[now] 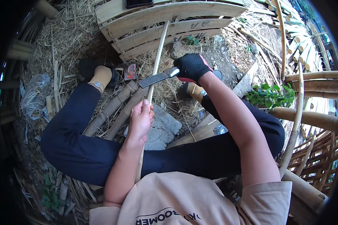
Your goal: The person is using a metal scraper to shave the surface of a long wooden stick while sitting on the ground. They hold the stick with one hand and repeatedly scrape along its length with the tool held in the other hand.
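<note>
My bare left hand [141, 117] is wrapped round a long, pale bamboo strip [159, 50]. The strip runs from beside my body, up through the fist, to the slats of a wooden crate. In a black and red glove, my right hand [191, 68] grips the handle of a broad-bladed knife [154, 79]. Its blade points left and lies across the strip, a little beyond my left fist. Whether the edge bites into the strip I cannot tell. The lower part of the strip passes behind my left wrist and forearm.
The wooden crate [150, 17] stands ahead, a dark phone-like object [139, 3] on top. Below my hands lie a grey stone [162, 125] and bamboo poles [110, 108]. Crumpled clear plastic [35, 95] is at left; leafy greens [272, 95] and stacked bamboo [302, 47] are at right.
</note>
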A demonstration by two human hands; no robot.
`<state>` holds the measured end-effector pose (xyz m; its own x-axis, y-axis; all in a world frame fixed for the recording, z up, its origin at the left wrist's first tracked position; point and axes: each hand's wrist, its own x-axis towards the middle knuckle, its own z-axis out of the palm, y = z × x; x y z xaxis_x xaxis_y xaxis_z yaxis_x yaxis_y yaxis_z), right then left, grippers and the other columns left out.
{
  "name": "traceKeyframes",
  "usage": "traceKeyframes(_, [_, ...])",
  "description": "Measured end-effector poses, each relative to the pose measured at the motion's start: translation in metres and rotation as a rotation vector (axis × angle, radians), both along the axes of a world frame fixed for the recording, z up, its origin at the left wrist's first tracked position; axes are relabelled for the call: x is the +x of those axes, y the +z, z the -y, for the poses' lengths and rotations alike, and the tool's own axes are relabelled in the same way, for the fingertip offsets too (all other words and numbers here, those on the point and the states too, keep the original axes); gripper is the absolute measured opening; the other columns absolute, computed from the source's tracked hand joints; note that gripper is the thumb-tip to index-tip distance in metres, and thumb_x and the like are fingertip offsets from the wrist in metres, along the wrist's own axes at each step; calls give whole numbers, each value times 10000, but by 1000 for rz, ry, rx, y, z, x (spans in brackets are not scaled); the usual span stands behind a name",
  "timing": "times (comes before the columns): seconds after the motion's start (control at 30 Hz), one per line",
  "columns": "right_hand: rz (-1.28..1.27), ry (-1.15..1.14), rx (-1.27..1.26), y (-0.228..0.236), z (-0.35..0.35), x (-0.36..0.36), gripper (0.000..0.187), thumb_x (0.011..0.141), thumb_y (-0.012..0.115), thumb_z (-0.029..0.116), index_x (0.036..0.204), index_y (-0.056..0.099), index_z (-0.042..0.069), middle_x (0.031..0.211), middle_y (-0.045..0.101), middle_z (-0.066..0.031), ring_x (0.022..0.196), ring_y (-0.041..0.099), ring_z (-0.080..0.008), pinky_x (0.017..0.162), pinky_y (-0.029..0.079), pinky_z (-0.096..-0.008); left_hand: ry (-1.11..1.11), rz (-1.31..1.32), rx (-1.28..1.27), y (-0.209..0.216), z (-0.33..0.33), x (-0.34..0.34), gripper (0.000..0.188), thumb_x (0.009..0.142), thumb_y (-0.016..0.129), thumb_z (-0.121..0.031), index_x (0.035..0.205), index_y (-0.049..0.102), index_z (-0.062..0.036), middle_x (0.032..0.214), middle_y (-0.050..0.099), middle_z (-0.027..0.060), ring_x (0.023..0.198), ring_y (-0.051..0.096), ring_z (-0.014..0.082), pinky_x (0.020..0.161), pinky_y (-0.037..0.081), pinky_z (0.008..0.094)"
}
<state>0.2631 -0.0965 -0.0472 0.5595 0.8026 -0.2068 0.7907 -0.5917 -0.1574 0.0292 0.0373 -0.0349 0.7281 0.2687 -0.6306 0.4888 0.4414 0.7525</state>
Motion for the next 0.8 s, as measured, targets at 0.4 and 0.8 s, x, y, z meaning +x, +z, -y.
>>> traceKeyframes(0.4, [19,-273,-5,3,39,55,304,796,658,360,975,737,127,939,710,-175,889,684,-361,810,541,-443,32,-13,-97,17,-1,-2,305,1076,385,-300,880,503,-98,570,370,-81,433,277,10,400,249,191])
traceKeyframes(0.8, [-368,-159,-55,34,23,-46,347,788,689,411,964,738,116,867,704,-194,836,684,-378,793,536,-446,23,8,-317,16,6,-7,287,1068,411,-300,856,490,-125,574,337,-96,450,287,7,414,229,194])
